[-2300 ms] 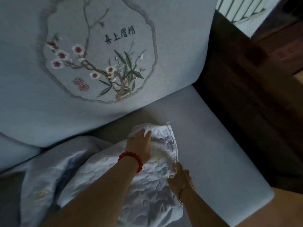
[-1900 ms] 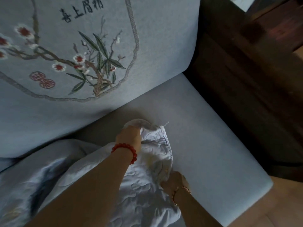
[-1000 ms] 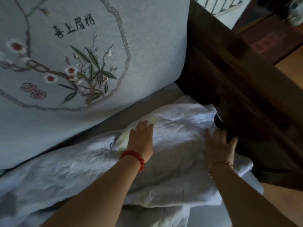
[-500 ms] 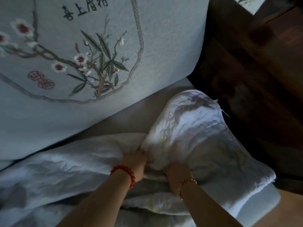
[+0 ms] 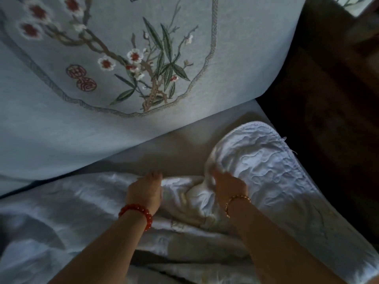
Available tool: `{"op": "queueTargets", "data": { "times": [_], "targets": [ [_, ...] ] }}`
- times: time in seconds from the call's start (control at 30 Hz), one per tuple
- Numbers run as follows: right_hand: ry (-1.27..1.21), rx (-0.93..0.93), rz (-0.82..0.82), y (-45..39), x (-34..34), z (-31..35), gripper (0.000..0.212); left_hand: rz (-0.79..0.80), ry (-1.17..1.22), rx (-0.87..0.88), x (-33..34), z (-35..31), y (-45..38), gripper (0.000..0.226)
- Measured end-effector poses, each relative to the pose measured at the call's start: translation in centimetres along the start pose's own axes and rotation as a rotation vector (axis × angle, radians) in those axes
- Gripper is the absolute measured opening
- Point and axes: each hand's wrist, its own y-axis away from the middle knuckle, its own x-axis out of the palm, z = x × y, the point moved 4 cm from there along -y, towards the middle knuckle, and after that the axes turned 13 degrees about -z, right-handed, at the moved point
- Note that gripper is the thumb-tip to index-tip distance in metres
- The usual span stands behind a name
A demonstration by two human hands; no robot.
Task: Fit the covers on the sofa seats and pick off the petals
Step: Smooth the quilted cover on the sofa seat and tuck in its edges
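Note:
A white quilted seat cover [image 5: 264, 160] lies crumpled over the grey sofa seat [image 5: 174, 152]. Its right end is folded up and reaches the seat's right edge. My left hand [image 5: 145, 191], with a red bead bracelet, is closed on a fold of the cover at the middle. My right hand [image 5: 227, 185], with a thin gold bracelet, grips the bunched cloth just to the right of it. The two hands are a short way apart. I see no petals.
The embroidered light-blue back cushion [image 5: 127, 64] stands behind the seat, with a strip of bare seat in front of it. A dark wooden armrest and frame [image 5: 328, 99] border the seat on the right.
The cover was spread rightward across the seat, then gathered at the middle. In the last half second my hands have moved slightly apart, each holding bunched cloth, and the view has moved closer.

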Motion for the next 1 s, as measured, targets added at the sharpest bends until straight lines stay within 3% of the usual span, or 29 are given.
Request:
{"op": "queueTargets", "data": {
  "times": [0.07,0.13,0.23,0.27,0.33,0.4,0.5,0.67,0.87,1.0],
  "targets": [
    [0.004,0.076,-0.064,0.1,-0.7,-0.6,0.044,-0.142,0.078,-0.102,-1.4,1.3,0.3,0.019],
    [-0.063,0.155,-0.298,-0.4,-3.1,-0.8,0.039,-0.311,0.184,-0.214,-2.9,2.3,0.1,0.025],
    [-0.231,0.266,-0.597,-2.3,-6.9,-1.1,0.044,-0.439,0.350,-0.343,-4.4,2.0,-1.2,0.060],
    [-0.270,0.298,-0.581,-2.9,-7.2,-1.2,0.052,-0.415,0.390,-0.334,-4.3,1.4,-1.5,0.078],
    [-0.178,0.332,-0.385,-3.1,-6.1,-0.5,0.081,-0.288,0.394,-0.187,-3.7,0.1,-1.0,0.102],
    [-0.056,0.336,-0.205,-1.8,-4.2,0.2,0.096,-0.111,0.349,-0.020,-2.5,-0.6,0.2,0.097],
    [-0.010,0.161,-0.068,0.7,-2.0,2.7,0.088,0.071,0.210,0.095,-2.5,0.4,2.7,0.068],
    [-0.092,-0.199,-0.152,5.1,-2.2,10.7,0.063,-0.131,0.170,0.012,-5.9,8.1,7.4,0.047],
    [-0.254,-0.722,-0.276,13.0,-2.5,24.0,0.022,-0.189,0.043,-0.138,-8.9,18.5,15.5,0.042],
    [-0.213,-0.880,-0.061,16.8,1.0,30.4,0.022,-0.090,0.117,-0.292,-7.6,23.7,19.8,0.031]
  ]
}}
